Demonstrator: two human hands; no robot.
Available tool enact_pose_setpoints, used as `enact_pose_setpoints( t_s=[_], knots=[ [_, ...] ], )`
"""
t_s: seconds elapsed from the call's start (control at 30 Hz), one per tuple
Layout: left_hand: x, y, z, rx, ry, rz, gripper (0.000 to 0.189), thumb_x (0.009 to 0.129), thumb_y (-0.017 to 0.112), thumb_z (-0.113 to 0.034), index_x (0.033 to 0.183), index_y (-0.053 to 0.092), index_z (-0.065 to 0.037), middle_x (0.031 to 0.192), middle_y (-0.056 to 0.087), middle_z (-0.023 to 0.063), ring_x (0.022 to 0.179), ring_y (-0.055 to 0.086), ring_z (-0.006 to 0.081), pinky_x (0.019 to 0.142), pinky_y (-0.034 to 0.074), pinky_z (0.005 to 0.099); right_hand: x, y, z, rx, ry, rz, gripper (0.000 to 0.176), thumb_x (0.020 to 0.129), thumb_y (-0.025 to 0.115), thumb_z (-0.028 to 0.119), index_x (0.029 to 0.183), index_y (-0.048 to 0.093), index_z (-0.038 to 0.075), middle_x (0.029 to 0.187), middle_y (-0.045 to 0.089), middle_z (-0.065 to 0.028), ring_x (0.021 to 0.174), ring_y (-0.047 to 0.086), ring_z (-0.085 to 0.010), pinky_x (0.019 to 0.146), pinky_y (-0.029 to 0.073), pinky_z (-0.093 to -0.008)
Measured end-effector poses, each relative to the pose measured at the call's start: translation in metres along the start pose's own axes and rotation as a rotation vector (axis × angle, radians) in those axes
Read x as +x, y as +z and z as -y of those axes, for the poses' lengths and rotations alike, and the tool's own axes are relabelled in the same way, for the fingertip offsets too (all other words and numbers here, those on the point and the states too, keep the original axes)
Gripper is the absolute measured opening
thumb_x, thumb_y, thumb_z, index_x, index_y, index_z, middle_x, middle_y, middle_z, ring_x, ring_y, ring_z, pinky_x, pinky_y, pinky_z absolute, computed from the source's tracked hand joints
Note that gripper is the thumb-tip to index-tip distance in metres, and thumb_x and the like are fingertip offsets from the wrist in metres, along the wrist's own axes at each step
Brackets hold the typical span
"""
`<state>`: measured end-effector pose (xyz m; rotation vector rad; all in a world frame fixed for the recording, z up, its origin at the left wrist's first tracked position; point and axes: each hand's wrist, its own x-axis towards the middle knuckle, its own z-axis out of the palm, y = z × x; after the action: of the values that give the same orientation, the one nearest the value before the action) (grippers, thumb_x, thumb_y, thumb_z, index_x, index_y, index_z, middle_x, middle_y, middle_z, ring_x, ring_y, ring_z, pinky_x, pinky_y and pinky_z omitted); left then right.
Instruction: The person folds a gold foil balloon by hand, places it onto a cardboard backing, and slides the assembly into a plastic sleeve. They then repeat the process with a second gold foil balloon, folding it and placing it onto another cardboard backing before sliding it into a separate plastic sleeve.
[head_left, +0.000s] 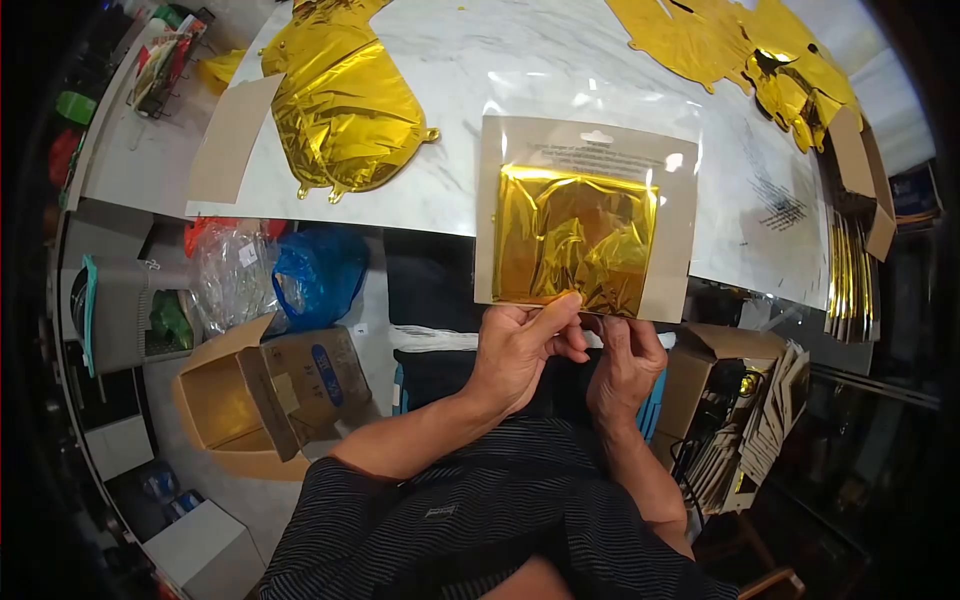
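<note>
I hold a clear packet with a brown card backing (586, 150) and a folded gold foil balloon (575, 240) inside it, upright over the near edge of the white marble table (470, 60). My left hand (520, 350) pinches its bottom edge, thumb on the foil. My right hand (625, 360) grips the same bottom edge just to the right. Both hands touch each other under the packet.
A flat gold foil balloon (340, 100) and a brown card (232, 140) lie on the table's left; more gold balloons (760, 50) lie at the far right. Open cardboard boxes (260, 395) and a blue bag (315, 275) stand on the floor left; boxes of packets (760, 410) stand right.
</note>
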<state>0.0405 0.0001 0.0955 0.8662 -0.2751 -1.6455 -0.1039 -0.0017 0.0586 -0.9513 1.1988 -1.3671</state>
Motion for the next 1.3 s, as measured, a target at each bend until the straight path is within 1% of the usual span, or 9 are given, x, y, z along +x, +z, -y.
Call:
enact_pose_setpoints(
  t_s=[0.17,0.27,0.33,0.53,0.73,0.87,0.93,1.13,1.3],
  knots=[
    [-0.001,0.005,-0.002,0.028,-0.016,-0.016,0.018,0.107,0.067,-0.015,0.104,0.071,0.002,0.084,0.071,0.008,0.07,0.07,0.0149,0.064,0.062,0.031,0.016,0.012,0.013,0.272,0.085,-0.05,0.019,0.104,0.071,0.01,0.115,0.072,-0.005,0.106,0.076,-0.0094,0.096,0.072,-0.0165,0.087,0.057,-0.0309],
    [0.001,0.002,-0.001,0.047,0.02,0.002,0.017,0.107,0.067,-0.014,0.105,0.072,0.002,0.085,0.072,0.0085,0.071,0.071,0.0157,0.064,0.064,0.0316,0.022,0.008,0.005,0.353,0.089,0.033,0.026,0.108,0.067,0.014,0.126,0.066,-0.004,0.113,0.074,-0.012,0.097,0.073,-0.0197,0.085,0.059,-0.0339],
    [-0.001,0.004,-0.004,0.039,-0.007,-0.033,0.018,0.105,0.07,-0.014,0.103,0.071,0.003,0.088,0.071,0.009,0.073,0.073,0.0169,0.066,0.065,0.0328,0.026,0.006,0.004,0.227,0.16,0.014,0.023,0.107,0.068,0.012,0.124,0.068,-0.004,0.113,0.075,-0.0118,0.097,0.074,-0.0195,0.083,0.06,-0.0334],
    [-0.003,0.005,-0.002,-0.009,-0.027,-0.03,0.018,0.107,0.065,-0.012,0.109,0.072,0.005,0.093,0.076,0.012,0.079,0.076,0.02,0.071,0.067,0.0346,0.03,0.003,0.015,-0.016,0.125,0.104,0.019,0.103,0.07,0.006,0.118,0.074,-0.005,0.108,0.078,-0.0103,0.094,0.074,-0.0155,0.083,0.058,-0.0299],
    [-0.009,0.012,-0.002,-0.005,-0.048,-0.043,0.02,0.108,0.065,-0.012,0.111,0.073,0.006,0.098,0.078,0.0156,0.083,0.078,0.0219,0.075,0.067,0.0332,0.028,0.005,0.04,-0.049,0.142,0.172,0.015,0.1,0.072,0.006,0.109,0.079,-0.005,0.097,0.081,-0.008,0.085,0.073,-0.0111,0.077,0.056,-0.026],
    [-0.01,0.015,-0.002,0.006,-0.022,-0.028,0.02,0.107,0.065,-0.012,0.112,0.073,0.006,0.098,0.078,0.017,0.083,0.079,0.0224,0.075,0.067,0.0316,0.023,-0.001,0.048,-0.089,0.164,0.194,0.015,0.1,0.073,0.007,0.108,0.08,-0.004,0.096,0.08,-0.0073,0.083,0.072,-0.0099,0.075,0.055,-0.0253],
    [-0.01,0.016,-0.001,-0.021,-0.06,-0.052,0.02,0.107,0.066,-0.012,0.113,0.073,0.006,0.098,0.079,0.0178,0.084,0.08,0.0228,0.076,0.067,0.0307,0.02,-0.003,0.051,-0.123,0.106,0.184,0.016,0.099,0.073,0.009,0.099,0.08,-0.005,0.086,0.079,-0.0043,0.076,0.068,-0.0065,0.068,0.051,-0.0228],
    [-0.012,0.02,0.003,-0.046,-0.101,-0.085,0.021,0.106,0.068,-0.012,0.114,0.073,0.006,0.1,0.079,0.0177,0.086,0.08,0.0224,0.075,0.067,0.0295,0.011,-0.016,0.052,-0.168,0.119,0.196,0.017,0.102,0.071,0.009,0.103,0.08,-0.005,0.093,0.079,-0.0059,0.082,0.069,-0.0082,0.075,0.053,-0.0237],
    [-0.016,0.024,0.0,-0.025,-0.14,-0.089,0.023,0.106,0.068,-0.014,0.115,0.072,0.007,0.101,0.079,0.0177,0.085,0.08,0.0222,0.072,0.067,0.029,0.013,-0.021,0.049,-0.098,0.117,0.222,0.017,0.1,0.072,0.008,0.107,0.079,-0.005,0.094,0.08,-0.0064,0.082,0.07,-0.0087,0.074,0.053,-0.0245]
  ],
)
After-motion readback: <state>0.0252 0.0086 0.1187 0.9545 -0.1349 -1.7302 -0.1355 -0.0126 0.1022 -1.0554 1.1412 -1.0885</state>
